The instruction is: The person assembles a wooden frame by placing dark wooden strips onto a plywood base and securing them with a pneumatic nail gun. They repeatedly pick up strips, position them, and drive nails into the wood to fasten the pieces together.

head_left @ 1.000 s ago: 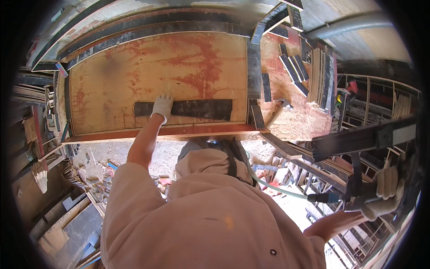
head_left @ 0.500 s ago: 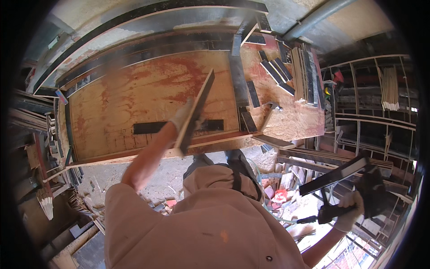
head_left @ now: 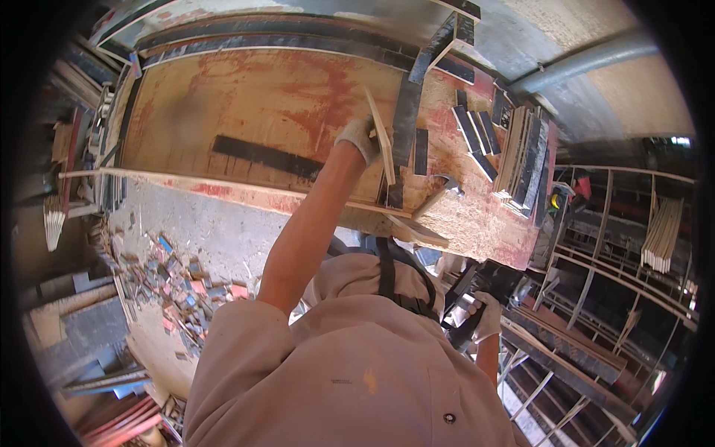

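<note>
Over the right part of the plywood workbench, my gloved left hand is closed on a narrow plywood strip, held tilted and seen nearly edge-on. My gloved right hand hangs low by my right side, wrapped round the handle of a black nail gun; my body and the bench's corner surround it, and part of the tool is dark and hard to make out. A black strip lies on the bench to the left of my left hand. Farther right rests a hammer.
Short black-edged strips and a stack of long strips lie on the bench's right end. A board juts from the front edge. Offcuts litter the floor at left. Racks of timber stand at right.
My left hand has carried the plywood strip to the right and turned it. My right hand has brought the nail gun inward, closer to my body. The view has swung round.
</note>
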The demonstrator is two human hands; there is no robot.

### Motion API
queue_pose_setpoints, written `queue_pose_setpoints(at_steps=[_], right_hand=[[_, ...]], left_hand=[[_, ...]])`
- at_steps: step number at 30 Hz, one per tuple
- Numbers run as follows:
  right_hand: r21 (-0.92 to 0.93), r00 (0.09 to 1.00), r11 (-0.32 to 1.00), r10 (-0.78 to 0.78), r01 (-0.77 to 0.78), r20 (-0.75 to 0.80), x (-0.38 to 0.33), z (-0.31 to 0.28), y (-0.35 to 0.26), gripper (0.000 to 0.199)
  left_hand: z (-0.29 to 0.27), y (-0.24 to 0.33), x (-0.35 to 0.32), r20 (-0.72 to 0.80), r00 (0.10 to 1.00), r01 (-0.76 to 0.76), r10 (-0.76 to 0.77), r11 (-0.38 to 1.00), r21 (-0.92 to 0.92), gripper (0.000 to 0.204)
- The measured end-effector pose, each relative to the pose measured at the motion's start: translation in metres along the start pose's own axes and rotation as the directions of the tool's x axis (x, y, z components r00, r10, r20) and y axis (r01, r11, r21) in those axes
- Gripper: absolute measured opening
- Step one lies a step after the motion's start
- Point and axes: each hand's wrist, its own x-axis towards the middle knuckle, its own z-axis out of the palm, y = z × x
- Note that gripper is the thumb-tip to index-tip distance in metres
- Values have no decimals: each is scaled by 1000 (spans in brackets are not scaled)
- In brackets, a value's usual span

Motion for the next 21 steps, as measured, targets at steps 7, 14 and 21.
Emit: queue_pose_setpoints(at_steps=[7,14,21], right_hand=[[-130,988,991,39,-19,147,48,-22,-22,6],[-90,964,996,34,-10,264,79,-22,-45,6],[-100,948,995,6,27,318,113,2,-51,9]], left_hand=[[31,-35,-41,148,956,-274,253,952,137,31],[59,-99,-142,530,847,-179,-42,916,359,49],[95,-115,-120,412,910,-272,-45,685,676,59]])
